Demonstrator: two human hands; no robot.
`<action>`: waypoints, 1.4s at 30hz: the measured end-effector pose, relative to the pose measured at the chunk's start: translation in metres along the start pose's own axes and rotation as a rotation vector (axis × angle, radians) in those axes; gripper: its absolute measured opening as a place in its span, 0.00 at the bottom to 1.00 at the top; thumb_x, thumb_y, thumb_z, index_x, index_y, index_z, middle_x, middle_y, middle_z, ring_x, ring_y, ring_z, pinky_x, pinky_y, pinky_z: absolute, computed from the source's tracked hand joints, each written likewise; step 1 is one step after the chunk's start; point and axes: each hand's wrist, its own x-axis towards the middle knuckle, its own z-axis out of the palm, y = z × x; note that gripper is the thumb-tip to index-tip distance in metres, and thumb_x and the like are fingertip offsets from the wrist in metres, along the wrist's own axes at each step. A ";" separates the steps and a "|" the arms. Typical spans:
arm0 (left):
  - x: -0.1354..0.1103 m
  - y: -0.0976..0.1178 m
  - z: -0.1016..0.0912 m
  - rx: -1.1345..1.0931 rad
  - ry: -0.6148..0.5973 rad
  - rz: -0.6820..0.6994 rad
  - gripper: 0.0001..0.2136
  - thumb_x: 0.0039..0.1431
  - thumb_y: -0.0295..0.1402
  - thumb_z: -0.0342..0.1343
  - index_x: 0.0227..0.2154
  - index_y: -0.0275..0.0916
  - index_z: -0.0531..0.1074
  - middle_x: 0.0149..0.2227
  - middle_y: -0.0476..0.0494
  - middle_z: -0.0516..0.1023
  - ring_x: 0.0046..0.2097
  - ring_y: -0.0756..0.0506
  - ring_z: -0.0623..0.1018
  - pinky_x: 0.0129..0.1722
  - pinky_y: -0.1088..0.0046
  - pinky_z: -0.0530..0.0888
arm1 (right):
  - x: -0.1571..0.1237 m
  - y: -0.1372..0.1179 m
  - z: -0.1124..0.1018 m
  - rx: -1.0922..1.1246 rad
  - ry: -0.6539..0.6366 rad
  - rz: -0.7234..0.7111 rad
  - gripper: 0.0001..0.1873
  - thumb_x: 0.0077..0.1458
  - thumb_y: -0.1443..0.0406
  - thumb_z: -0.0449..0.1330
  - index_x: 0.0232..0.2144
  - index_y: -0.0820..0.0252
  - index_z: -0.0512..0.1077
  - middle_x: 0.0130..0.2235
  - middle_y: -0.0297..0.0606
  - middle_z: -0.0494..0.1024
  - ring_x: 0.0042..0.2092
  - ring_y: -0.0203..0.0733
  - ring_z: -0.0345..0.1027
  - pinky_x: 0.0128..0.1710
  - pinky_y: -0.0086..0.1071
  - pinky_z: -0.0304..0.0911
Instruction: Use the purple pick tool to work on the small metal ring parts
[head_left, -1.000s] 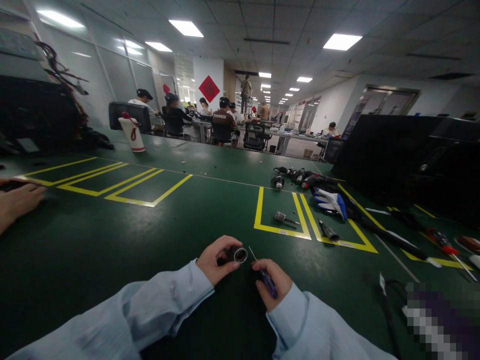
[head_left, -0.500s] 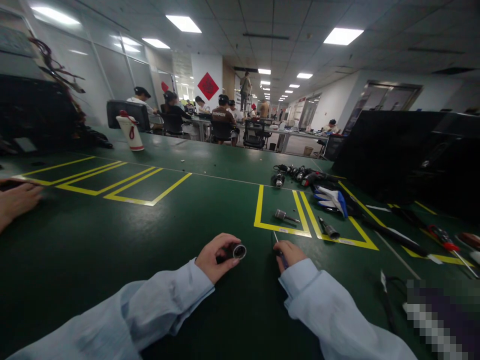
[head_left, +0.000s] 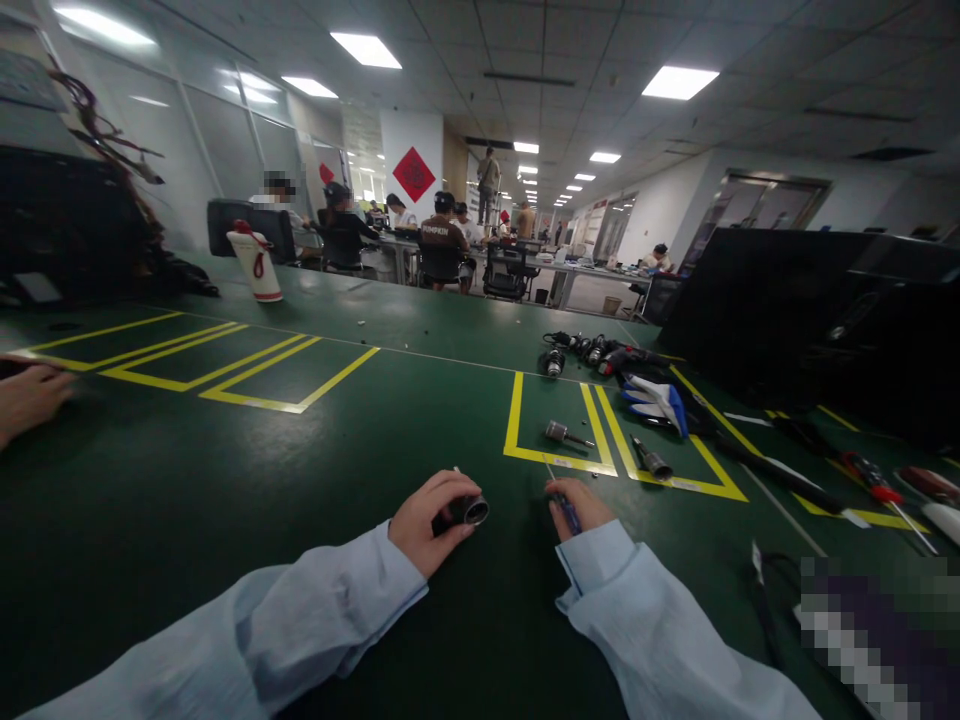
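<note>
My left hand [head_left: 424, 520] is closed around a short dark cylindrical part [head_left: 475, 511], whose round metal-rimmed open end faces me and to the right. A thin pale tip shows just behind those fingers; I cannot make out what it belongs to. To the right, my right hand [head_left: 589, 503] grips a screwdriver [head_left: 570, 516] by its dark handle, with the thin shaft pointing forward and left. The two hands are apart, low over the green table [head_left: 360, 620]. Ahead of the right hand, two dark metal parts with narrow stems [head_left: 557, 432] [head_left: 655, 463] lie inside yellow-taped frames.
Blue-and-white gloves [head_left: 660, 402], cabled parts [head_left: 592, 350] and a red-black screwdriver [head_left: 874, 478] lie to the right. Dark monitors [head_left: 757, 310] stand behind them. A white cup [head_left: 256, 265] stands far left. Another person's hand [head_left: 34, 400] rests at the left edge.
The cylindrical part in my left hand has tipped slightly downward, and a pale tip now shows behind the fingers. A tiny dark bit now shows near the front tape. The right hand keeps its grip.
</note>
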 end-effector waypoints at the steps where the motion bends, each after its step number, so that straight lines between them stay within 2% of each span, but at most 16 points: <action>1: 0.000 0.000 0.000 0.053 0.000 0.034 0.16 0.45 0.21 0.51 0.39 0.37 0.66 0.42 0.42 0.67 0.40 0.46 0.70 0.30 0.72 0.72 | -0.002 -0.008 0.002 0.051 0.000 -0.004 0.10 0.47 0.70 0.48 0.31 0.60 0.67 0.34 0.43 0.74 0.37 0.42 0.69 0.36 0.35 0.66; 5: -0.002 0.001 0.002 0.290 -0.003 0.218 0.15 0.45 0.19 0.49 0.38 0.36 0.67 0.41 0.41 0.68 0.42 0.45 0.69 0.40 0.65 0.70 | -0.011 -0.032 0.007 0.187 -0.006 -0.029 0.09 0.46 0.70 0.49 0.31 0.59 0.66 0.33 0.41 0.74 0.36 0.40 0.69 0.36 0.31 0.65; 11: -0.004 0.009 0.002 0.603 -0.018 0.446 0.12 0.52 0.22 0.43 0.37 0.35 0.69 0.41 0.38 0.70 0.41 0.44 0.69 0.37 0.66 0.71 | -0.017 -0.042 0.011 0.261 -0.004 -0.068 0.10 0.45 0.71 0.49 0.32 0.59 0.66 0.33 0.40 0.74 0.36 0.39 0.69 0.35 0.30 0.65; 17: -0.002 0.017 0.002 0.757 -0.012 0.507 0.13 0.57 0.24 0.40 0.36 0.35 0.69 0.39 0.40 0.72 0.40 0.44 0.70 0.35 0.66 0.72 | -0.016 -0.044 0.010 0.284 0.029 -0.039 0.10 0.45 0.72 0.50 0.31 0.59 0.67 0.32 0.40 0.74 0.35 0.39 0.69 0.35 0.30 0.64; 20: -0.002 0.013 0.002 0.713 -0.014 0.462 0.12 0.56 0.23 0.41 0.36 0.36 0.69 0.40 0.40 0.72 0.40 0.44 0.70 0.36 0.65 0.72 | -0.014 -0.050 0.003 0.329 0.052 -0.016 0.08 0.46 0.70 0.50 0.30 0.60 0.68 0.31 0.40 0.75 0.34 0.38 0.69 0.35 0.30 0.64; 22: -0.002 0.007 0.001 0.605 -0.002 0.375 0.12 0.53 0.22 0.44 0.37 0.36 0.68 0.41 0.39 0.71 0.41 0.44 0.70 0.38 0.65 0.71 | -0.013 -0.055 -0.004 0.378 0.031 0.024 0.07 0.47 0.68 0.51 0.27 0.60 0.69 0.27 0.39 0.75 0.30 0.37 0.69 0.31 0.29 0.63; 24: -0.001 -0.002 -0.001 0.443 0.007 0.248 0.13 0.49 0.21 0.48 0.39 0.37 0.67 0.41 0.40 0.69 0.42 0.44 0.70 0.40 0.64 0.71 | -0.013 -0.060 -0.010 0.451 -0.032 0.115 0.10 0.49 0.65 0.51 0.22 0.60 0.69 0.21 0.36 0.73 0.24 0.35 0.67 0.25 0.27 0.62; 27: 0.002 -0.013 -0.002 0.171 0.015 0.045 0.16 0.45 0.22 0.52 0.39 0.38 0.67 0.41 0.42 0.67 0.41 0.45 0.70 0.35 0.69 0.73 | -0.013 -0.065 -0.015 0.629 -0.114 0.314 0.18 0.51 0.60 0.51 0.15 0.61 0.67 0.15 0.34 0.70 0.18 0.32 0.64 0.20 0.26 0.61; 29: 0.004 -0.017 -0.001 0.001 0.043 -0.071 0.15 0.45 0.23 0.52 0.39 0.39 0.67 0.41 0.43 0.65 0.40 0.47 0.71 0.32 0.71 0.74 | -0.013 -0.066 -0.014 0.739 -0.135 0.422 0.20 0.51 0.57 0.51 0.14 0.61 0.66 0.14 0.33 0.69 0.16 0.31 0.63 0.19 0.25 0.61; 31: 0.005 -0.017 0.000 -0.152 0.067 -0.155 0.14 0.45 0.23 0.53 0.38 0.39 0.66 0.41 0.44 0.63 0.39 0.48 0.71 0.35 0.70 0.74 | -0.013 -0.065 -0.013 0.797 -0.144 0.477 0.20 0.51 0.55 0.51 0.14 0.61 0.66 0.13 0.33 0.69 0.16 0.31 0.62 0.17 0.24 0.61; 35: 0.005 -0.013 0.002 -0.331 0.059 -0.230 0.14 0.44 0.22 0.53 0.38 0.37 0.67 0.42 0.44 0.61 0.40 0.48 0.71 0.39 0.68 0.73 | -0.011 -0.063 -0.011 0.828 -0.161 0.494 0.22 0.50 0.54 0.52 0.13 0.61 0.66 0.14 0.34 0.70 0.16 0.31 0.63 0.17 0.24 0.61; 42: 0.005 -0.013 0.001 -0.359 0.067 -0.231 0.15 0.43 0.23 0.54 0.38 0.37 0.67 0.42 0.44 0.62 0.40 0.48 0.71 0.39 0.67 0.73 | -0.012 -0.062 -0.011 0.861 -0.196 0.537 0.20 0.49 0.54 0.53 0.14 0.61 0.66 0.14 0.33 0.70 0.16 0.32 0.63 0.17 0.25 0.62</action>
